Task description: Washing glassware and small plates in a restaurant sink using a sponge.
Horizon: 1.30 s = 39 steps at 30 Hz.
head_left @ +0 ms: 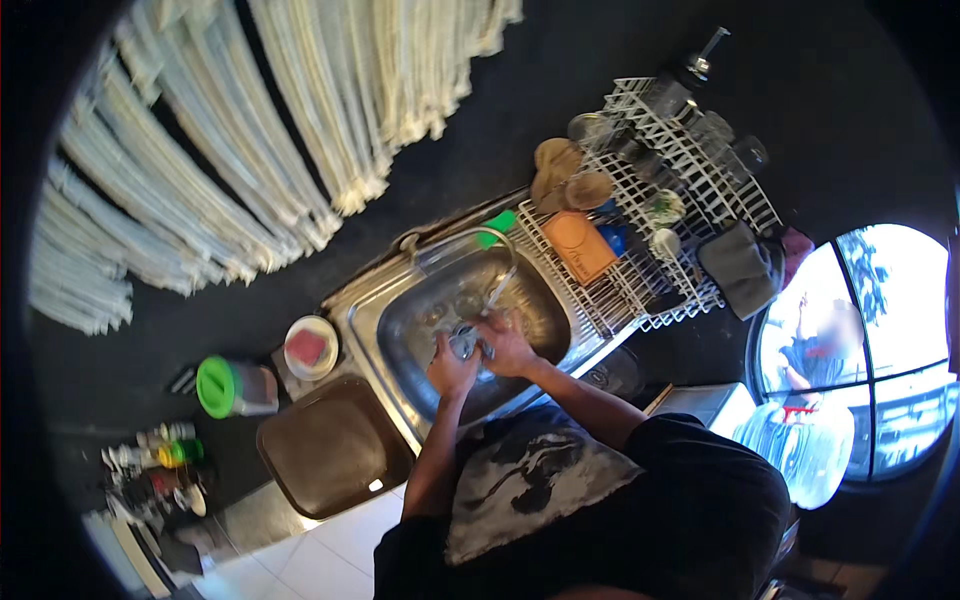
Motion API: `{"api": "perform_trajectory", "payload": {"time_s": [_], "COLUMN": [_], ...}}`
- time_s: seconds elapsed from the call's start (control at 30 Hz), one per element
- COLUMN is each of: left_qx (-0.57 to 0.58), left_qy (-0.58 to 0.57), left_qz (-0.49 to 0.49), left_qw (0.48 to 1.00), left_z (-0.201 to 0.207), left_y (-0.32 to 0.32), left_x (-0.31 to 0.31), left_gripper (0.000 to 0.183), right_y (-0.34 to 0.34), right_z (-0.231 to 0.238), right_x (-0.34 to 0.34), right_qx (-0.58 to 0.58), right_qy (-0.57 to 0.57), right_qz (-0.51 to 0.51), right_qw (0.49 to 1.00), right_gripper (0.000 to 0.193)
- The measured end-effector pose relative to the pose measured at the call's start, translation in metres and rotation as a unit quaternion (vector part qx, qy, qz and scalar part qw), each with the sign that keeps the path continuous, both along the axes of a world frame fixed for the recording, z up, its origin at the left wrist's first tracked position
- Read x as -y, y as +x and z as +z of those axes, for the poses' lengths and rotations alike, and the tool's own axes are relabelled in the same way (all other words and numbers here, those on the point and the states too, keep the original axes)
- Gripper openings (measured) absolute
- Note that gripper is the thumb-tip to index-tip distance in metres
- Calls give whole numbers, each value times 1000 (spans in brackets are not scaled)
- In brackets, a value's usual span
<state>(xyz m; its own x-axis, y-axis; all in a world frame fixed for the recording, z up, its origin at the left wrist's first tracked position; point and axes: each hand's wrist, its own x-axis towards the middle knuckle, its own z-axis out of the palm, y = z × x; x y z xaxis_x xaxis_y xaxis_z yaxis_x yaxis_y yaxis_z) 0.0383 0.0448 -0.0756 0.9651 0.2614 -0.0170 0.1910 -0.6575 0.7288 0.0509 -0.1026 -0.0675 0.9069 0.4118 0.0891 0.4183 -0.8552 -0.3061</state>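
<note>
Both of my hands are over the steel sink [400,372], on either side of a clear drinking glass [463,341]. My left hand [452,370] is closed around the glass from the left. From the right, my right hand [508,346] curls against the same glass; its fingertips are partly hidden. Behind them, a curved tap [470,232] reaches over the basin, and a stream of water [499,290] seems to fall from its end. Other clear glassware [468,304] appears to lie in the basin just beyond my hands, too blurred to make out fully.
Right of the sink, a white wire dish rack [640,170] holds glasses, an orange board [580,247] and a dark cloth [742,268]. To the left are a brown tray [335,445], a white bowl [312,348] with something pink and a green-lidded container [215,388]. A person [825,345] shows beyond the window.
</note>
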Motion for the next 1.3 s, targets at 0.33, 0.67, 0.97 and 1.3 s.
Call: {"api": "perform_trajectory", "payload": {"time_s": [0.33, 0.67, 0.97, 1.3], "left_qx": [8, 75, 44, -70], "left_qy": [84, -247, -265, -364], "left_qz": [-164, -256, 62, 75], "left_qw": [983, 931, 961, 926], "left_z": [82, 116, -77, -104], "left_y": [25, 46, 68, 52], "left_x": [19, 52, -24, -1], "left_gripper": [59, 73, 35, 23], "right_y": [0, 12, 12, 47], "right_z": [33, 138, 348, 340], "right_x": [22, 122, 304, 457], "right_qx": [-136, 48, 220, 143], "right_qy": [265, 454, 330, 295], "right_qz": [-59, -187, -322, -403], "right_qw": [953, 870, 860, 855], "right_gripper": [68, 60, 50, 62]}}
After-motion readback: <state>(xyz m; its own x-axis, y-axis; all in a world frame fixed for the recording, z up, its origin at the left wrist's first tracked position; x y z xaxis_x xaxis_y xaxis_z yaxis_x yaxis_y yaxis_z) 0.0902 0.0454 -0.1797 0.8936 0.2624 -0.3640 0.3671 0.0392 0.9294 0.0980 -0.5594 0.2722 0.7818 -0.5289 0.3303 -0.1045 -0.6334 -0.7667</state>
